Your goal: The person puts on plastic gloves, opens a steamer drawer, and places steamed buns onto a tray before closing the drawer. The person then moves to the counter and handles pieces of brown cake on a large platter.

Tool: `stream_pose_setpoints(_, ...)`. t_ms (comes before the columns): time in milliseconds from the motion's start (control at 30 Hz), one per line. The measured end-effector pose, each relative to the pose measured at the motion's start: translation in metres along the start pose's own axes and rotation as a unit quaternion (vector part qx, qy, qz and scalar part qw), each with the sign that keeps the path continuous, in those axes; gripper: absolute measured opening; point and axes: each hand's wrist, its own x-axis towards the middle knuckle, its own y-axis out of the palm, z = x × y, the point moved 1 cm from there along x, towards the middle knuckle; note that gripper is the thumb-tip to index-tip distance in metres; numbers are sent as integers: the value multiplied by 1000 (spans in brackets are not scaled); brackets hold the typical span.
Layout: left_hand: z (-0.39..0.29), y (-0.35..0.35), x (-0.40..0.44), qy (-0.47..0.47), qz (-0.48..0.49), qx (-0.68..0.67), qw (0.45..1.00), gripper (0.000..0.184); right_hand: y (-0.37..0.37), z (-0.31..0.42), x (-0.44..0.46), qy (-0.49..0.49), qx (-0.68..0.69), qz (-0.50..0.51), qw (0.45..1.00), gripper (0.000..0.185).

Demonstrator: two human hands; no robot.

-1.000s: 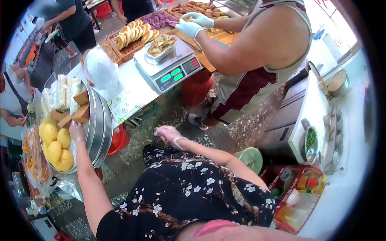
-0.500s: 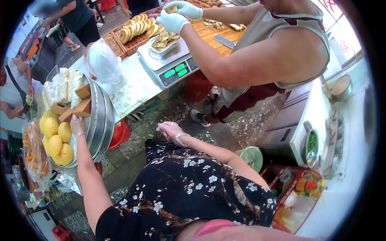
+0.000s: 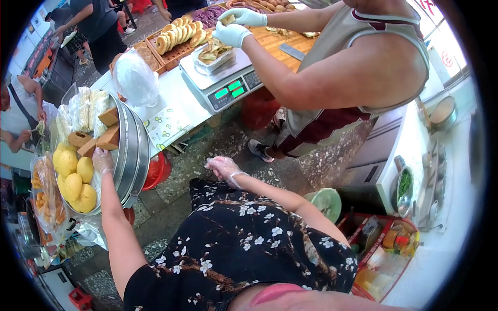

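Cakes: brown cut blocks in the steamer, bunched right of its middle; one stands apart toward the far rim, the others lie together, edges meeting or overlapping.
Cake feel: probably light, springy and soft, with a faintly tacky cut face; corners look likely to crumble or dent under a hard pinch.
Cake hold: best by two opposite flat sides, low down, with spread fingers and light pressure; a thin corner could tear.
Left hand: in a clear glove, over the steamer's right part, the left hand has its fingertips at the lower edge of the cakes, fingers partly bent; whether it grips one or only touches it, I cannot tell.
Right hand: well right of the steamer, above the floor, the right hand is loosely curled in a clear glove; its palm is hidden, so I cannot tell whether anything is inside.
Buns: yellow, rounded buns in the steamer's near left part, just beside the left hand.
Rolls: pale wrapped rolls at the steamer's far end, behind the cakes.
Worktop: the white worktop lies right of the steamer, bearing a bag and a scale.
Bucket: red bucket, low down, just right of the steamer.
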Motion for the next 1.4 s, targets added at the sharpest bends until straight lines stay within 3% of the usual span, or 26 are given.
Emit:
stream_pose_setpoints(167, -5, -3, -1, -20, -3, -11, 1000, 23, 1, -3, 0, -3, -2, -6, 1000, 27)
stream_pose_setpoints(233, 4, 5, -1, -38, 37, 33, 998, 22, 2, -7, 1, -24, 0, -4, 1000, 25)
stream_pose_setpoints(367, 7, 17, -5, -72, -30, 79, 994, 25, 2, -14, 6, -2, 13, 2, 1000, 23)
stream_pose_setpoints(467, -24, -12, -6, -97, 24, 59, 993, 28, 4, -7, -1, 25, 9, -4, 1000, 22)
stream_pose_setpoints(833, -11, -7, -2, -78, 67, 9, 995, 30, 8, -6, -3, 11, -33, -8, 999, 25)
stream_pose_setpoints(1167, -23, -22, -3, -45, 32, -60, 997, 26, 9, -5, -9, 11, -27, 3, 1000, 27)
stream_pose_setpoints(1400, -16, -16, -1, -47, 39, -28, 998, 25, 7, -12, -8, 3, -52, 7, 999, 39)
